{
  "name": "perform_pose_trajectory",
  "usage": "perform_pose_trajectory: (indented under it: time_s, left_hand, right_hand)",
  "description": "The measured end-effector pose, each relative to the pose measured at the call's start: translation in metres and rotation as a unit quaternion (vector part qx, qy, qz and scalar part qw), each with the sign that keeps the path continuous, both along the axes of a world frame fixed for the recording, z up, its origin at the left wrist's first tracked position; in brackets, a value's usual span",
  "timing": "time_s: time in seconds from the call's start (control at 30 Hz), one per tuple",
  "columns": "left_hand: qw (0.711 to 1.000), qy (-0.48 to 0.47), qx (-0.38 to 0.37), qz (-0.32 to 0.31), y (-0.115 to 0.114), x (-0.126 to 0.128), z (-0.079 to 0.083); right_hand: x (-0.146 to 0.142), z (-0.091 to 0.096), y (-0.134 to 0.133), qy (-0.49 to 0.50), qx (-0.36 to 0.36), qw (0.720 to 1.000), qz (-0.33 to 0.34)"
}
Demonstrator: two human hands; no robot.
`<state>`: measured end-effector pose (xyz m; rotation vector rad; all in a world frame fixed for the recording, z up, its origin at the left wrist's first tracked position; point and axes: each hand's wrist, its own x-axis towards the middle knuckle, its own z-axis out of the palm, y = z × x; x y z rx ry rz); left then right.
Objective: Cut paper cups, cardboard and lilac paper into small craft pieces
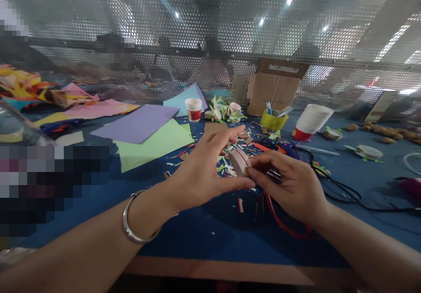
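Note:
My right hand [286, 183] pinches the edge of a cut-off paper cup bottom [239, 161], a short white ring with a red stripe, held tilted above the table. Around its left side my left hand [204, 166] is spread, thumb below and fingers above, with a gap to the cup piece. A silver bangle circles the left wrist. Under the hands lie many paper scraps [240, 205]. By the right hand is a blue and orange glue gun [286, 148], partly hidden behind the fingers.
Green paper [151, 148] and purple paper [138, 122] lie left. Behind stand a paper cup [193, 109], several turtle-like cup crafts [226, 110], a yellow pen holder [273, 120] and a cup stack [311, 122]. A black cable [345, 192] runs right; a mesh screen closes the back.

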<state>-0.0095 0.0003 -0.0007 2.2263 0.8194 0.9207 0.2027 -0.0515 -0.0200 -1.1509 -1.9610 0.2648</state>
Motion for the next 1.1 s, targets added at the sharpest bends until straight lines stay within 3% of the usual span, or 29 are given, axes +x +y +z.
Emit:
perform_pose_trajectory:
  time_s: [0.07, 0.17, 0.27, 0.5, 0.73, 0.9, 1.1]
  left_hand:
    - [0.986, -0.058, -0.152, -0.022, 0.002, 0.001, 0.0]
    - [0.925, -0.119, -0.357, -0.061, 0.005, 0.004, -0.001]
    - [0.882, -0.16, -0.435, -0.088, 0.006, 0.007, -0.002]
    - [0.87, -0.198, -0.445, -0.073, 0.005, 0.009, -0.004]
    - [0.879, -0.175, -0.438, -0.071, 0.0, 0.01, -0.002]
    - [0.891, -0.182, -0.414, -0.032, -0.005, 0.011, -0.002]
    - [0.888, -0.192, -0.418, -0.017, -0.006, 0.015, -0.005]
  right_hand:
    - [0.0, 0.001, 0.0, 0.001, 0.001, 1.0, 0.007]
    - [0.001, 0.002, 0.001, -0.004, -0.005, 1.0, 0.011]
    - [0.0, 0.004, 0.001, -0.002, -0.017, 1.0, 0.017]
    - [-0.001, 0.004, 0.002, 0.026, -0.039, 0.999, 0.022]
    - [0.0, 0.006, -0.002, 0.034, -0.068, 0.996, 0.04]
    - [0.0, 0.006, -0.002, 0.045, -0.08, 0.995, 0.046]
    - [0.001, 0.004, -0.001, 0.057, -0.09, 0.993, 0.053]
